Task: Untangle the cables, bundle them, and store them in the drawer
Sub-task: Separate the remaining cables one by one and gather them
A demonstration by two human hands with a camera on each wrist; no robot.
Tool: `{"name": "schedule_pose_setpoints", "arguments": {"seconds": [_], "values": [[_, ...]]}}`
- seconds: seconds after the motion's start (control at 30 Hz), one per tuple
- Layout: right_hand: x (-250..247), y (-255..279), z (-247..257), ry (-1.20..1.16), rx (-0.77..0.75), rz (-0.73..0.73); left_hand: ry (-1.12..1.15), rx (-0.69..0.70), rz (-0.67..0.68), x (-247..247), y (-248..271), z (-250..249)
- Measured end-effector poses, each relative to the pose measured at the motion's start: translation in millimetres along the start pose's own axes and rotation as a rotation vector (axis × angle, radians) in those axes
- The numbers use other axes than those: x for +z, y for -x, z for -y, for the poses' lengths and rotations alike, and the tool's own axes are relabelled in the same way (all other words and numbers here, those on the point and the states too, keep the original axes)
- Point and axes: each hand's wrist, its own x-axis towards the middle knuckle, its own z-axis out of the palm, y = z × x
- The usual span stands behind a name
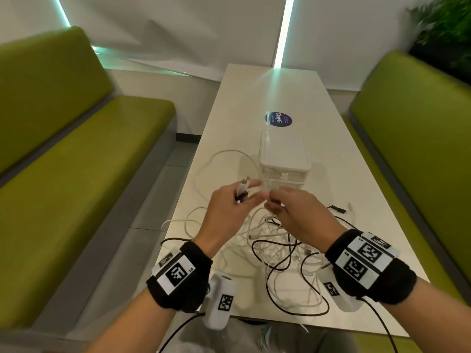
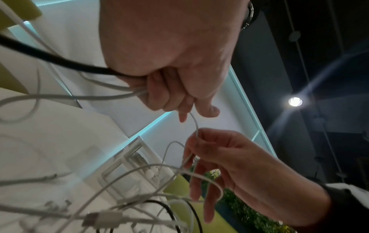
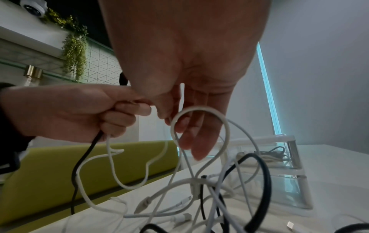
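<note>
Your left hand (image 1: 229, 208), left of centre in the head view, is clenched round several cable ends at once: a black lead and a few white ones run out of the fist, and two plugs stick up past the fingers. That is the first risk. If you pull with that whole fistful, every strand tightens together and the knot below it closes instead of opening.

Just to its right, your right hand (image 1: 293, 212) pinches one thin white cable (image 2: 196, 126) between thumb and fingertips, with the other fingers hanging loose. The strand is slight, and a sharp tug could kink it or strain it where it meets its plug.

Below and between your wrists, in the lower middle of the frame, the tangle of cables (image 1: 277, 248) lies on the desk (image 1: 331, 138). Some loops reach the left edge and a black one (image 1: 313, 299) curves near the front edge. Lifting the held ends higher could drag those loops off the desk.

Above centre, the small clear drawer unit (image 1: 284, 159) stands just beyond your hands with its drawers closed. Loose white loops rise right in front of it, so a snagged cable could tug it along or tip it.
</note>
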Motion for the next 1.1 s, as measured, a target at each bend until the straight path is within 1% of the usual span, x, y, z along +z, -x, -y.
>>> {"name": "schedule_pose_setpoints", "arguments": {"seconds": [0.07,0.13,0.27,0.33,0.43,0.47,0.5,0.57,0.6,0.63,0.7,0.73,0.77,0.8,0.87,0.97,1.03,1.1], "values": [[0.1,1.8,0.4,-0.019,-0.031,0.025,-0.04,-0.003,0.011,5.7,2.3,-0.5],[-0.8,4.2,-0.2,-0.039,-0.051,0.031,-0.018,0.017,-0.009,7.3,2.8,0.1],[-2.3,4.7,-1.7,0.006,-0.088,-0.045,0.044,0.095,-0.082,4.4,4.9,-7.9],[-2.2,3.2,-0.2,0.037,-0.065,-0.041,0.107,0.118,-0.161,-1.1,4.6,-18.1],[0.5,1.3,-1.3,0.015,-0.023,-0.007,0.283,0.167,-0.339,-11.2,1.1,-24.1],[1.7,1.4,-1.8,0.021,-0.014,0.009,0.317,0.167,-0.384,-13.6,-0.2,-23.7],[3.1,1.6,-1.8,0.026,-0.006,0.024,0.33,0.164,-0.4,-15.1,-0.4,-23.4],[5.1,2.8,-0.8,0.022,0.017,0.045,0.332,0.149,-0.382,-15.1,-0.3,-21.1],[5.8,3.5,0.6,0.017,0.03,0.049,0.323,0.122,-0.348,-15.1,-0.1,-19.0],[5.9,4.0,1.8,0.012,0.043,0.044,0.306,0.081,-0.284,-14.9,0.1,-17.1],[4.7,4.4,2.7,-0.004,0.071,0.043,0.212,0.011,-0.113,-11.7,1.4,-12.0],[4.2,4.5,2.6,-0.003,0.073,0.054,0.149,-0.007,-0.045,-8.7,2.6,-9.3],[4.2,4.0,2.3,0.004,0.066,0.065,0.105,-0.006,-0.006,-5.4,4.2,-7.5],[4.4,4.1,2.0,0.014,0.061,0.074,0.076,0.0,0.002,-2.1,5.9,-6.8],[4.5,4.5,1.8,0.014,0.056,0.071,0.061,0.0,-0.034,3.0,7.3,-7.4],[4.3,6.8,2.2,-0.005,0.027,0.023,0.068,0.023,-0.098,1.4,6.6,-9.2],[3.1,6.7,2.6,0.018,-0.002,-0.007,0.118,0.073,-0.132,-1.8,5.9,-13.6],[2.9,5.9,2.0,0.031,-0.004,-0.011,0.222,0.112,-0.203,-6.0,5.6,-20.5]]}}
